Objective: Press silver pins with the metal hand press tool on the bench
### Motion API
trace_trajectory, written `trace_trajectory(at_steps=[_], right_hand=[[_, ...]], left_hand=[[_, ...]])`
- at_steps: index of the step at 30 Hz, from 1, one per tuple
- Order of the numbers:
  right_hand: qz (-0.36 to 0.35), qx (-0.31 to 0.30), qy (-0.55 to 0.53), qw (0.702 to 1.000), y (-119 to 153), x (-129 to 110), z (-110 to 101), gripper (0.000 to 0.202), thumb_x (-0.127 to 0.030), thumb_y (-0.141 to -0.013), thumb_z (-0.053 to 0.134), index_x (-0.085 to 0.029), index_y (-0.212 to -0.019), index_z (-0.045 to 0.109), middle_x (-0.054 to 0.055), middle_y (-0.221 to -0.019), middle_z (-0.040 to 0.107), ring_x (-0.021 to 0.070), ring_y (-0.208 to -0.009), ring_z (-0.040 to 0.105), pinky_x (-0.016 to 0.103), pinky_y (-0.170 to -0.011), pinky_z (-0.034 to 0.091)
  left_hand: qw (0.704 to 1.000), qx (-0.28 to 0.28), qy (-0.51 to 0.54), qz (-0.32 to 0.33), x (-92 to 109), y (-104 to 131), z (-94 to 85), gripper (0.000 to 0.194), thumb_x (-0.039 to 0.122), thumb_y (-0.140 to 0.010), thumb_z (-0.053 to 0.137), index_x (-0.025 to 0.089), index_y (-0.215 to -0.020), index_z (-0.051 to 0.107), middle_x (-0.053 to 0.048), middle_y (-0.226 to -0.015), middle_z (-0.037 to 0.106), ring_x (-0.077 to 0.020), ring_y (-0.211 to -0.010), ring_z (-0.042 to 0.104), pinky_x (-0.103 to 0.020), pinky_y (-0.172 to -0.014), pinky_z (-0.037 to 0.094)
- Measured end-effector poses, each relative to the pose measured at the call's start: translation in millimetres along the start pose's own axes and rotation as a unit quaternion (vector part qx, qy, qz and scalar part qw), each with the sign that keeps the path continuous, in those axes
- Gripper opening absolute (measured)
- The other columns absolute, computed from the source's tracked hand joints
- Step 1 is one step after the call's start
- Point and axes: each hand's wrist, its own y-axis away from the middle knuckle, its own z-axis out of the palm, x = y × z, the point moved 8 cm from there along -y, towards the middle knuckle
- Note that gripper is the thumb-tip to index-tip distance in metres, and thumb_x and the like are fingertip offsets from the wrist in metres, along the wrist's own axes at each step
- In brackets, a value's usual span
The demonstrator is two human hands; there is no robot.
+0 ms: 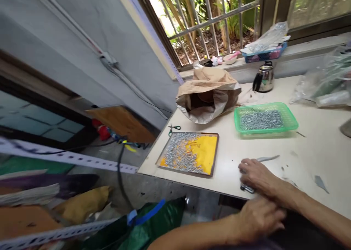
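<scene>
My right hand (254, 177) rests on the table near its front edge, fingers curled down over a small metal piece (248, 188) that pokes out beneath them; its kind is hidden. My left hand (260, 219) is just below and nearer to me, smeared by motion, so its fingers do not show clearly. Left of the hands lies a shallow tray (215, 155) with a yellow bottom and many small silvery screws or nails (179, 153). Beyond my right hand, a green plastic basket (292, 124) holds more such metal pieces (260, 119). A thin grey strip (268, 158) lies just past my fingers.
Green-handled scissors (174, 128) lie behind the tray. An open brown paper sack (208, 93) stands at the back, with a metal kettle (266, 78) to its right. Clear plastic bags (326, 82) occupy the right rear. Another grey scrap (321, 184) lies at right.
</scene>
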Motion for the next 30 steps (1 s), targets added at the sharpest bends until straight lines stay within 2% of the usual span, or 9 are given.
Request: trace_trajectory(at_steps=[2, 4, 9, 11, 14, 18, 21, 25, 30], right_hand=[[-0.039, 0.033, 0.011, 0.999, -5.5, -6.5, 15.2, 0.019, -0.014, -0.08, 0.06, -0.021, -0.063, 0.064, 0.005, -0.083, 0.06, 0.0198, -0.09, 0.048, 0.032, -0.066, 0.033], [-0.064, 0.082, 0.02, 0.994, -6.4, -6.5, 28.0, 0.02, -0.012, -0.081, 0.057, -0.021, -0.065, 0.063, 0.003, -0.08, 0.06, 0.0186, -0.088, 0.049, 0.032, -0.065, 0.033], [-0.054, 0.165, 0.011, 0.985, 4.9, -0.2, 49.6, 0.032, -0.005, -0.089, 0.038, -0.024, -0.08, 0.062, 0.002, -0.083, 0.062, 0.0175, -0.084, 0.053, 0.034, -0.076, 0.038], [-0.043, 0.178, -0.002, 0.983, 8.0, 0.6, 52.8, 0.035, -0.004, -0.089, 0.034, -0.025, -0.083, 0.062, 0.003, -0.085, 0.064, 0.0183, -0.089, 0.054, 0.036, -0.08, 0.038], [-0.049, 0.17, -0.007, 0.984, 4.2, -1.9, 53.7, 0.031, -0.004, -0.089, 0.037, -0.024, -0.083, 0.061, 0.003, -0.078, 0.062, 0.0189, -0.086, 0.053, 0.034, -0.076, 0.037], [-0.051, 0.16, -0.001, 0.986, -2.9, -8.9, 40.1, 0.025, -0.005, -0.087, 0.043, -0.021, -0.074, 0.056, 0.003, -0.072, 0.058, 0.0185, -0.077, 0.05, 0.032, -0.068, 0.034], [0.008, 0.13, -0.021, 0.991, -4.3, -8.4, 32.3, 0.022, -0.005, -0.086, 0.046, -0.021, -0.074, 0.055, 0.002, -0.079, 0.058, 0.0166, -0.076, 0.048, 0.03, -0.07, 0.034], [0.04, 0.172, -0.017, 0.984, 2.6, -8.2, 29.6, 0.021, -0.007, -0.088, 0.045, -0.02, -0.076, 0.055, 0.001, -0.078, 0.058, 0.0158, -0.077, 0.048, 0.031, -0.071, 0.034], [0.015, 0.154, -0.048, 0.987, 9.6, -17.5, 35.3, 0.016, -0.012, -0.091, 0.045, -0.02, -0.082, 0.056, 0.0, -0.077, 0.06, 0.0154, -0.081, 0.049, 0.032, -0.073, 0.033]], left_hand=[[0.999, 0.014, -0.029, -0.006, -7.6, 22.4, -17.1, 0.023, 0.029, -0.093, 0.044, 0.017, -0.101, 0.062, -0.007, -0.09, 0.067, -0.0167, -0.09, 0.061, -0.029, -0.086, 0.05], [0.989, 0.056, -0.094, -0.103, -43.3, 49.4, -50.9, 0.023, 0.024, -0.093, 0.041, 0.018, -0.096, 0.063, -0.007, -0.084, 0.066, -0.0157, -0.081, 0.061, -0.03, -0.079, 0.051], [0.867, 0.108, -0.268, -0.406, -162.9, 125.1, -152.1, 0.024, 0.017, -0.092, 0.04, 0.018, -0.091, 0.065, -0.006, -0.082, 0.061, -0.0178, -0.083, 0.055, -0.034, -0.078, 0.049], [0.839, 0.058, -0.282, -0.461, -197.0, 138.1, -167.2, 0.023, 0.017, -0.091, 0.043, 0.017, -0.086, 0.065, -0.006, -0.084, 0.06, -0.0183, -0.087, 0.053, -0.033, -0.079, 0.047], [0.827, -0.042, -0.267, -0.493, -227.4, 141.1, -164.7, 0.025, 0.015, -0.091, 0.042, 0.015, -0.079, 0.064, -0.007, -0.087, 0.058, -0.0192, -0.092, 0.05, -0.03, -0.078, 0.045], [0.849, -0.09, -0.236, -0.465, -234.3, 134.2, -151.9, 0.023, 0.011, -0.087, 0.042, 0.013, -0.075, 0.061, -0.007, -0.088, 0.058, -0.0183, -0.09, 0.049, -0.028, -0.076, 0.043], [0.857, -0.068, -0.237, -0.453, -237.7, 137.5, -150.9, 0.023, 0.008, -0.083, 0.039, 0.014, -0.072, 0.058, -0.008, -0.087, 0.059, -0.019, -0.088, 0.05, -0.029, -0.078, 0.042], [0.864, -0.021, -0.233, -0.446, -244.9, 137.3, -158.9, 0.025, 0.012, -0.084, 0.035, 0.017, -0.07, 0.055, -0.008, -0.083, 0.06, -0.0217, -0.088, 0.053, -0.033, -0.079, 0.043], [0.912, 0.064, -0.182, -0.361, -184.4, 109.1, -149.2, 0.026, 0.023, -0.089, 0.034, 0.02, -0.084, 0.06, -0.006, -0.082, 0.063, -0.0197, -0.078, 0.058, -0.031, -0.073, 0.049]])
